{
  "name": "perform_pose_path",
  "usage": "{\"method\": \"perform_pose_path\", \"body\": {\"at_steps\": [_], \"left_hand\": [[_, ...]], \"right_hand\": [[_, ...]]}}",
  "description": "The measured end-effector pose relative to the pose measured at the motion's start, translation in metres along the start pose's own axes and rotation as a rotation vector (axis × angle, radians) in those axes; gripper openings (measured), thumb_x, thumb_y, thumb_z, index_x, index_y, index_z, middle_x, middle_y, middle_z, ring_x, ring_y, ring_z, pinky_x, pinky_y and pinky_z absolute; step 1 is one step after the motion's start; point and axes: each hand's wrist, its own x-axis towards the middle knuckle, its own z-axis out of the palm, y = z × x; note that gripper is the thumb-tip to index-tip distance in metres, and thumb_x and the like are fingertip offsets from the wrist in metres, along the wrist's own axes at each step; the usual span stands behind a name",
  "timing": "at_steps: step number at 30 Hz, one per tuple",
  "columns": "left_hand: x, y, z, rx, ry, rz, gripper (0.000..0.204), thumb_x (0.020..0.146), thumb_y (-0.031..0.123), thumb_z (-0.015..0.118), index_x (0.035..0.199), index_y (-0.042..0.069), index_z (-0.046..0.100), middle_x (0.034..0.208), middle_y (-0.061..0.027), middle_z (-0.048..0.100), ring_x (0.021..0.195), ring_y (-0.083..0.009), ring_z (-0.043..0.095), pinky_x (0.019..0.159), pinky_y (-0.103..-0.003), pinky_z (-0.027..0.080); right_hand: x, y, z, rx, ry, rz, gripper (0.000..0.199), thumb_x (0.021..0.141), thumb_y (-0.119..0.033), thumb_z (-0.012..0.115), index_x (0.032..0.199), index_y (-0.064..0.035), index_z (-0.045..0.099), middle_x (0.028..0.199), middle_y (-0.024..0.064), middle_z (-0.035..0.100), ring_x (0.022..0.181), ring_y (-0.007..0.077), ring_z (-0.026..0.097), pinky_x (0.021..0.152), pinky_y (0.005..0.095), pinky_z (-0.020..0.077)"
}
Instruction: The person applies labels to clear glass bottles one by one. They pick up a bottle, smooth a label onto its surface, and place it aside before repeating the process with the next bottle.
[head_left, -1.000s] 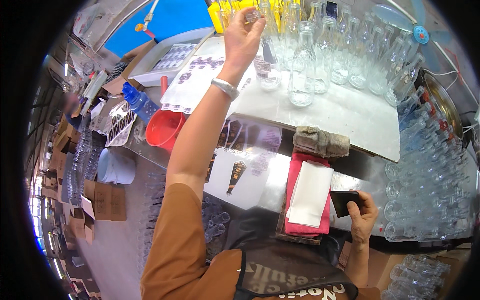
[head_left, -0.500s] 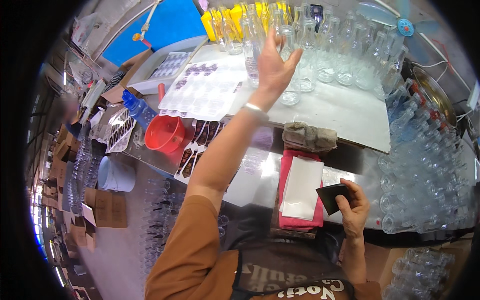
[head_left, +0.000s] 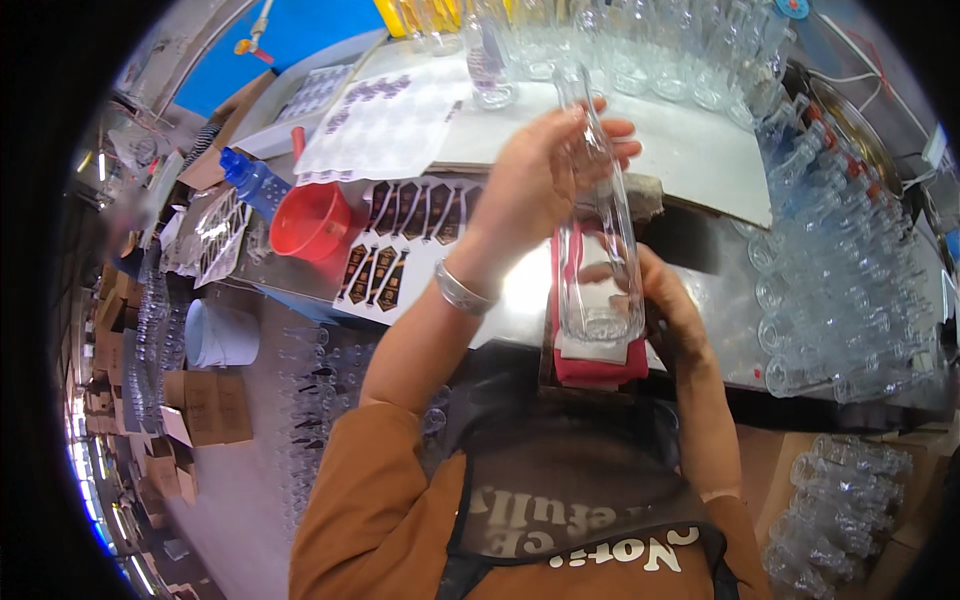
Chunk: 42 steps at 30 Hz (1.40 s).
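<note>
A clear glass bottle is held slantwise before me, its neck pointing away and its base towards my body. My left hand is wrapped round the neck and shoulder. Lower down, my right hand is at the bottle's right side, with fingers showing through the glass behind it. The dark flat piece seen in this hand earlier is not clearly visible; the palm side is hidden. Under the bottle lies a pink cloth with white paper on it. Dark decorated labels on white backing lie to the left.
More clear bottles stand along the white board at the back. Stacked bottles fill the right side. Left are a red bucket, a blue bottle and printed sheets. Cartons stand on the floor.
My left hand has come back from the standing bottles towards me with one glass bottle. My right hand has moved up and left to that bottle; its dark flat piece has gone from clear sight.
</note>
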Motion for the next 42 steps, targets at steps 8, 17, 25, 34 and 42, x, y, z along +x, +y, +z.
{"method": "perform_pose_path", "body": {"at_steps": [8, 17, 25, 34, 42], "left_hand": [[-0.069, -0.063, -0.023, 0.705, 0.232, 0.235, 0.058, 0.101, 0.015, 0.058, 0.153, -0.001, 0.037, 0.15, -0.0174, 0.047, 0.134, -0.024, 0.049, 0.105, -0.036, 0.045], [-0.124, -0.107, -0.036, 0.399, 0.052, -0.093, 0.071, 0.096, 0.016, 0.068, 0.152, -0.006, 0.032, 0.153, -0.0209, 0.043, 0.141, -0.0293, 0.044, 0.113, -0.041, 0.039], [-0.111, -0.1, -0.028, 0.545, 0.084, -0.05, 0.073, 0.097, 0.013, 0.065, 0.154, -0.009, 0.025, 0.157, -0.0228, 0.037, 0.147, -0.0295, 0.036, 0.117, -0.04, 0.033], [-0.109, -0.109, -0.025, 0.433, 0.104, -0.059, 0.081, 0.094, 0.011, 0.071, 0.155, -0.007, 0.022, 0.159, -0.0242, 0.031, 0.148, -0.0312, 0.032, 0.12, -0.039, 0.029], [-0.121, -0.108, -0.043, 0.664, 0.159, 0.075, 0.072, 0.092, 0.019, 0.073, 0.149, -0.006, 0.037, 0.151, -0.0231, 0.044, 0.14, -0.0328, 0.044, 0.114, -0.042, 0.038]], "right_hand": [[-0.022, 0.025, 0.005, -0.258, 0.228, 0.073, 0.059, 0.103, -0.04, 0.056, 0.142, 0.0036, 0.05, 0.102, 0.011, 0.072, 0.083, 0.0094, 0.062, 0.065, 0.0215, 0.0466], [-0.049, 0.014, 0.025, -0.876, 0.449, -0.119, 0.043, 0.097, -0.016, 0.062, 0.136, 0.0023, 0.058, 0.1, 0.0114, 0.067, 0.067, 0.0099, 0.058, 0.064, 0.0283, 0.0485], [-0.058, 0.021, 0.025, -0.924, 0.375, -0.237, 0.049, 0.086, -0.01, 0.073, 0.132, 0.0027, 0.06, 0.095, 0.0126, 0.061, 0.058, 0.0165, 0.052, 0.059, 0.0307, 0.0466], [-0.059, 0.026, 0.009, -0.814, 0.267, -0.103, 0.048, 0.091, -0.012, 0.069, 0.133, 0.0071, 0.056, 0.092, 0.0118, 0.058, 0.062, 0.0175, 0.05, 0.062, 0.0307, 0.0448], [-0.063, 0.031, 0.003, -0.787, 0.297, -0.052, 0.048, 0.091, -0.009, 0.067, 0.136, 0.0049, 0.056, 0.097, 0.0076, 0.059, 0.063, 0.0099, 0.048, 0.06, 0.0267, 0.0432]]}}
